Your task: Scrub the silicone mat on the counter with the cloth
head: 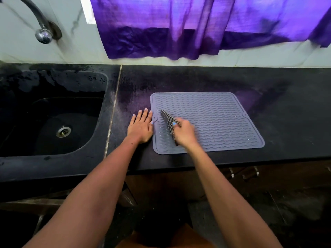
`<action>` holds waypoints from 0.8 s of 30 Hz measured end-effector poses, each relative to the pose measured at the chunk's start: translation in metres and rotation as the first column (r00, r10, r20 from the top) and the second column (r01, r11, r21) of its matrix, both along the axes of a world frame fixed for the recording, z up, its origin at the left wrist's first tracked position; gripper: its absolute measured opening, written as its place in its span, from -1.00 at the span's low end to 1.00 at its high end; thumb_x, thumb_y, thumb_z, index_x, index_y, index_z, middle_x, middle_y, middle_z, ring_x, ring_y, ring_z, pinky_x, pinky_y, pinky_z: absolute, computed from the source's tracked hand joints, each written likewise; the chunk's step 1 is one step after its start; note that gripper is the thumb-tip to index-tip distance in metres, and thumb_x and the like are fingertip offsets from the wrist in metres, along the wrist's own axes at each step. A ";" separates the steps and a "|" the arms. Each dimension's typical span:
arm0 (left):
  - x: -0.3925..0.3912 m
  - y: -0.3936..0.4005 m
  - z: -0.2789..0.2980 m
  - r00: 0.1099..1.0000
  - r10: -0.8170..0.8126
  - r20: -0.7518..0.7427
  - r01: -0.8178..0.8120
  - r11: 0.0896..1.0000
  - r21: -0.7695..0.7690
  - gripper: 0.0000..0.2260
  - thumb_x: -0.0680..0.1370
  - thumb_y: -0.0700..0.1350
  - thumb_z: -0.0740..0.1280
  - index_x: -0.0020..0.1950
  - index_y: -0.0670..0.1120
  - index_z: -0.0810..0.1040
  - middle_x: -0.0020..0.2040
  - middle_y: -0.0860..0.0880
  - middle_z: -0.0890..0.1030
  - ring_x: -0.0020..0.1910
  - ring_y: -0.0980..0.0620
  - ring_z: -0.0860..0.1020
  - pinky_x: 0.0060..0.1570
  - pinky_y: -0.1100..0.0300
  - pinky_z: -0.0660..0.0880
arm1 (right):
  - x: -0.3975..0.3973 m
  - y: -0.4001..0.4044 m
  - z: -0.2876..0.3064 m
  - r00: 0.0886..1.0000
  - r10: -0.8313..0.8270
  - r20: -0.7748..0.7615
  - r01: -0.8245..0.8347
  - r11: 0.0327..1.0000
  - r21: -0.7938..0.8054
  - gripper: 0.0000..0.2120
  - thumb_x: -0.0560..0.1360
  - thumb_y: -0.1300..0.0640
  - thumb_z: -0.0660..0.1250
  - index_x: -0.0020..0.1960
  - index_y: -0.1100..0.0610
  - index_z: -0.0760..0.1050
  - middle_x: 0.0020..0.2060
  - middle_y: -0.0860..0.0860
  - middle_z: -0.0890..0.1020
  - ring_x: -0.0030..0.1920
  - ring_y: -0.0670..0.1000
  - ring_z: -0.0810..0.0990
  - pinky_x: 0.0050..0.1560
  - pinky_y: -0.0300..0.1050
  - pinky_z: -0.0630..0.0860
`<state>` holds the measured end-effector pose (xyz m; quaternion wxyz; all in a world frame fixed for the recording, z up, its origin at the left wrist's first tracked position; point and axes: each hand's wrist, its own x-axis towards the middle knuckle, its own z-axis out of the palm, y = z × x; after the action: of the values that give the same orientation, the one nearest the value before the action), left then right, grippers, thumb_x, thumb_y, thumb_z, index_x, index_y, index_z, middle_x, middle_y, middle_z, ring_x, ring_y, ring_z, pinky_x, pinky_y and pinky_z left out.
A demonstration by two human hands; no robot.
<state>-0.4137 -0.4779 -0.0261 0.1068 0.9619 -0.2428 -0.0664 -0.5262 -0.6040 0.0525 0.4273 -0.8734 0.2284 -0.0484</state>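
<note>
Grey silicone, ribbed with wavy ridges, makes up the square mat [215,120] that lies flat on the black stone surface [286,97], to the right of the black basin sink [53,111]. The mat sits near the front edge of the surface, its small tabs showing at 9 o'clock and 3 o'clock on its rim.

The left hand [141,127] rests palm down on the surface just beside the mat's 9 o'clock edge, its fingers [143,115] straight and held close together, the outermost fingertip touching the tab there.

The right hand [185,132] is over the mat's left part, blurred. Its fingers are curled around a dark checked cloth [168,120], gripping it; the cloth is bunched into a long strip that points towards 11 o'clock from the hand and lies against the mat's ridges.

At 12 o'clock beyond the surface a purple curtain [179,29] hangs down over the pale wall tiles. At 10 o'clock a curved metal tap [43,31] stands above the sink, whose steel drain [63,131] shows in the basin's floor.
</note>
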 end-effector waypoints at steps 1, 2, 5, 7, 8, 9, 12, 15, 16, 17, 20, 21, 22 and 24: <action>0.000 0.000 -0.001 1.000 0.001 0.006 -0.001 1.000 -0.001 -0.53 0.64 -0.01 -0.13 0.53 -0.05 -0.12 0.55 -0.04 -0.13 0.53 -0.02 -0.16 0.48 0.02 -0.23 | 0.000 -0.004 0.005 1.000 -0.022 0.012 0.022 0.998 -0.051 -0.63 0.53 0.32 0.11 0.29 0.17 0.46 0.05 0.22 0.60 0.12 0.18 0.53 0.05 -0.12 0.42; -0.001 0.000 -0.001 1.000 0.003 0.012 -0.003 1.000 -0.002 -0.53 0.64 -0.02 -0.12 0.53 -0.05 -0.11 0.55 -0.04 -0.12 0.53 -0.02 -0.15 0.48 0.02 -0.23 | -0.001 -0.005 0.010 0.999 -0.025 0.028 0.030 0.986 -0.165 -0.61 0.51 0.34 0.13 0.32 0.19 0.42 0.07 0.22 0.60 0.13 0.18 0.53 0.10 -0.09 0.43; -0.001 0.000 -0.002 1.000 0.008 0.028 -0.008 1.000 -0.011 -0.54 0.64 -0.02 -0.12 0.53 -0.06 -0.10 0.55 -0.04 -0.11 0.53 -0.01 -0.14 0.48 0.01 -0.22 | -0.007 -0.001 0.003 0.999 0.044 0.002 -0.038 0.886 -0.462 -0.49 0.50 0.33 0.21 0.44 0.24 0.23 0.34 0.21 0.42 0.36 0.16 0.38 0.37 -0.03 0.30; -0.002 0.000 -0.003 0.999 0.014 0.040 -0.014 1.000 -0.022 -0.54 0.64 -0.02 -0.12 0.53 -0.06 -0.09 0.55 -0.04 -0.09 0.53 -0.01 -0.13 0.48 0.01 -0.21 | -0.012 0.008 -0.017 0.990 0.089 -0.106 -0.132 0.830 -0.541 -0.48 0.54 0.33 0.12 0.48 0.24 0.13 0.45 0.21 0.25 0.47 0.14 0.19 0.45 -0.02 0.15; -0.002 0.000 -0.004 0.999 0.017 0.047 -0.016 1.000 -0.027 -0.54 0.64 -0.02 -0.11 0.54 -0.06 -0.08 0.55 -0.04 -0.08 0.53 -0.01 -0.13 0.49 0.02 -0.21 | -0.016 0.013 -0.029 0.982 0.115 -0.149 -0.180 0.804 -0.567 -0.51 0.56 0.30 0.02 0.49 0.24 0.10 0.47 0.22 0.21 0.49 0.15 0.14 0.47 0.00 0.09; -0.003 -0.001 -0.004 0.998 0.019 0.054 -0.017 0.999 -0.033 -0.54 0.64 -0.02 -0.11 0.54 -0.07 -0.07 0.55 -0.04 -0.07 0.53 -0.01 -0.12 0.49 0.02 -0.21 | -0.020 0.017 -0.042 0.977 0.141 -0.161 -0.210 0.780 -0.589 -0.49 0.55 0.26 -0.13 0.49 0.26 0.08 0.47 0.24 0.18 0.50 0.18 0.10 0.49 0.02 0.02; -0.004 -0.001 -0.004 0.997 0.029 0.070 -0.025 0.998 -0.052 -0.54 0.64 -0.01 -0.10 0.53 -0.07 -0.04 0.55 -0.04 -0.05 0.53 -0.01 -0.10 0.49 0.03 -0.20 | -0.025 0.017 -0.060 0.972 0.173 -0.162 -0.236 0.746 -0.623 -0.48 0.55 0.23 -0.15 0.50 0.28 0.05 0.48 0.27 0.15 0.51 0.19 0.06 0.50 0.03 -0.09; -0.005 -0.001 -0.004 0.997 0.032 0.066 -0.028 0.998 -0.063 -0.53 0.64 0.01 -0.10 0.53 -0.07 -0.02 0.55 -0.04 -0.03 0.53 -0.01 -0.09 0.49 0.04 -0.19 | -0.021 0.014 -0.056 0.967 0.177 -0.185 -0.254 0.743 -0.619 -0.50 0.58 0.29 0.00 0.50 0.27 0.03 0.49 0.25 0.12 0.52 0.17 0.05 0.50 0.00 -0.08; -0.005 -0.001 -0.004 0.997 0.033 0.064 -0.029 0.997 -0.066 -0.53 0.64 0.02 -0.09 0.53 -0.07 -0.01 0.55 -0.05 -0.02 0.53 -0.01 -0.09 0.49 0.03 -0.19 | -0.021 0.015 -0.054 0.966 0.180 -0.187 -0.259 0.734 -0.627 -0.51 0.58 0.29 -0.01 0.51 0.26 0.03 0.49 0.24 0.12 0.52 0.16 0.06 0.50 -0.01 -0.07; -0.005 -0.001 -0.004 0.997 0.033 0.063 -0.029 0.997 -0.069 -0.53 0.64 0.03 -0.09 0.53 -0.07 -0.01 0.55 -0.05 -0.02 0.53 -0.02 -0.09 0.49 0.03 -0.19 | -0.020 0.015 -0.053 0.964 0.187 -0.191 -0.267 0.723 -0.637 -0.51 0.59 0.29 -0.01 0.51 0.24 0.04 0.50 0.22 0.13 0.51 0.15 0.08 0.50 -0.02 -0.03; -0.006 0.001 -0.004 0.998 0.027 0.060 -0.023 0.997 -0.072 -0.52 0.64 0.06 -0.09 0.53 -0.06 -0.01 0.55 -0.05 -0.02 0.53 -0.02 -0.08 0.49 0.03 -0.18 | -0.021 0.004 -0.043 0.979 0.168 -0.113 -0.203 0.800 -0.565 -0.50 0.54 0.30 0.13 0.47 0.13 0.21 0.42 0.13 0.34 0.39 0.13 0.35 0.36 -0.05 0.28; -0.005 0.001 -0.004 0.998 0.025 0.057 -0.021 0.997 -0.071 -0.52 0.63 0.06 -0.09 0.53 -0.06 -0.01 0.55 -0.05 -0.02 0.53 -0.01 -0.09 0.49 0.03 -0.18 | -0.020 -0.004 -0.038 0.991 0.122 -0.061 -0.137 0.882 -0.452 -0.52 0.52 0.31 0.17 0.42 0.10 0.31 0.32 0.12 0.47 0.28 0.14 0.47 0.24 -0.05 0.38; -0.005 0.001 -0.004 0.998 0.024 0.054 -0.020 0.997 -0.070 -0.52 0.63 0.06 -0.09 0.53 -0.06 -0.01 0.55 -0.05 -0.02 0.53 -0.01 -0.09 0.49 0.03 -0.18 | -0.019 -0.014 -0.031 0.999 0.045 -0.001 -0.043 0.965 -0.258 -0.58 0.53 0.30 0.18 0.37 0.09 0.39 0.19 0.13 0.57 0.17 0.15 0.53 0.11 -0.07 0.45; -0.005 0.001 -0.005 0.998 0.026 0.054 -0.022 0.997 -0.073 -0.51 0.63 0.07 -0.10 0.53 -0.06 -0.01 0.55 -0.04 -0.03 0.53 -0.01 -0.09 0.49 0.03 -0.18 | -0.019 -0.033 -0.018 0.989 -0.128 0.074 0.117 0.982 0.147 -0.69 0.58 0.26 0.17 0.29 0.13 0.48 0.02 0.11 0.62 0.08 0.13 0.55 -0.10 -0.14 0.47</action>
<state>-0.4190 -0.4771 -0.0309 0.1354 0.9617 -0.2365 -0.0297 -0.5452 -0.6368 0.0343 0.4937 -0.8223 0.2667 -0.0944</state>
